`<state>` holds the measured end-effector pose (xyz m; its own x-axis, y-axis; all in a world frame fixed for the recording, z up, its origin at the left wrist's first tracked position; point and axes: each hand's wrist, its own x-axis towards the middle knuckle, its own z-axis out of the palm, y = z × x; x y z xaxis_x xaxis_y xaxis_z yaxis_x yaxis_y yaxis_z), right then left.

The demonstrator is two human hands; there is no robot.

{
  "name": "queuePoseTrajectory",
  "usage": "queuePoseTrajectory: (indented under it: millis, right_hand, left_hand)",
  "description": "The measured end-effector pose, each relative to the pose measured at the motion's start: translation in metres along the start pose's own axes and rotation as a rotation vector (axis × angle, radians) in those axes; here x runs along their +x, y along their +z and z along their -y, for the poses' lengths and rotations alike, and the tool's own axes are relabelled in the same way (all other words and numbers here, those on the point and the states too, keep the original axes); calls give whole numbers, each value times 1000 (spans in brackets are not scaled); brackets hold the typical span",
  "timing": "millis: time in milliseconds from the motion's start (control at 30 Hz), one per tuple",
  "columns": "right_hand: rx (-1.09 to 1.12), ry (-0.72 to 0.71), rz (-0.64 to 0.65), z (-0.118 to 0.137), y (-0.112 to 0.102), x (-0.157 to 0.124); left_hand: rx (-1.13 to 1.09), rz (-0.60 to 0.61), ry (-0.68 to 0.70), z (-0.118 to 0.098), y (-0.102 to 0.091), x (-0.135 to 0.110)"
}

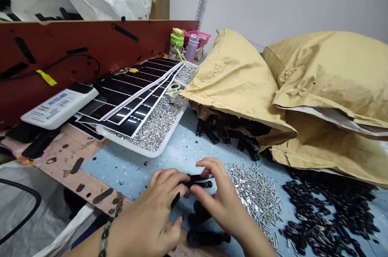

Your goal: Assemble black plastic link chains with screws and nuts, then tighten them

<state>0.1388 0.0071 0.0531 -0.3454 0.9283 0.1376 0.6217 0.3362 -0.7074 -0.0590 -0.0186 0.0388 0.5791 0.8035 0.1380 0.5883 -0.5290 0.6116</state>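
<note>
My left hand (159, 204) is closed round one end of a slim black plastic part (201, 183), just above the blue work mat (121, 168). My right hand (222, 198) curls its thumb and index finger round the other end of the same part. A small silvery glint shows near the right fingertips, too small to name. Below the hands lie several more black plastic parts (207, 238), partly hidden by the right hand. To the right of the right hand is a heap of small metal pins and washers (254, 192).
Loose black pieces (327, 212) cover the right side. Brown paper sacks (239, 71) stand behind, one spilling black parts. A white tray (148, 153) holds small metal pieces, with black printed sheets (121, 91) and scissors (174, 89) over it. A white scale-like device (60, 105) sits left.
</note>
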Motion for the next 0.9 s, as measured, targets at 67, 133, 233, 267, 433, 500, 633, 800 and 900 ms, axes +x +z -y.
queuePoseTrajectory:
  millis: [67, 133, 233, 267, 433, 500, 633, 800, 900]
  right_hand:
    - [255, -114, 191, 23, 2, 0]
    - [346, -170, 287, 41, 10, 1]
    - [423, -178, 196, 53, 28, 4]
    - [470, -160, 139, 53, 33, 7]
    - [758, 150, -161, 39, 59, 38]
    - [739, 221, -208, 29, 70, 53]
    - [560, 225, -226, 17, 94, 71]
    - [156, 47, -294, 19, 81, 68]
    - [-47, 24, -331, 12, 38, 40]
  left_hand:
    - [-69, 90, -5, -5, -14, -2]
    - [-112, 138, -25, -6, -23, -6]
    - [-175, 133, -97, 5, -28, -19]
    - [-200, 96, -126, 11, -29, -25]
    - [-42, -416, -348, 35, -35, -46]
    - [191, -438, -291, 38, -34, -44]
    - [510, -279, -107, 48, -19, -29]
    - [573, -276, -115, 59, -8, -25]
    - [533, -276, -127, 49, -9, -30]
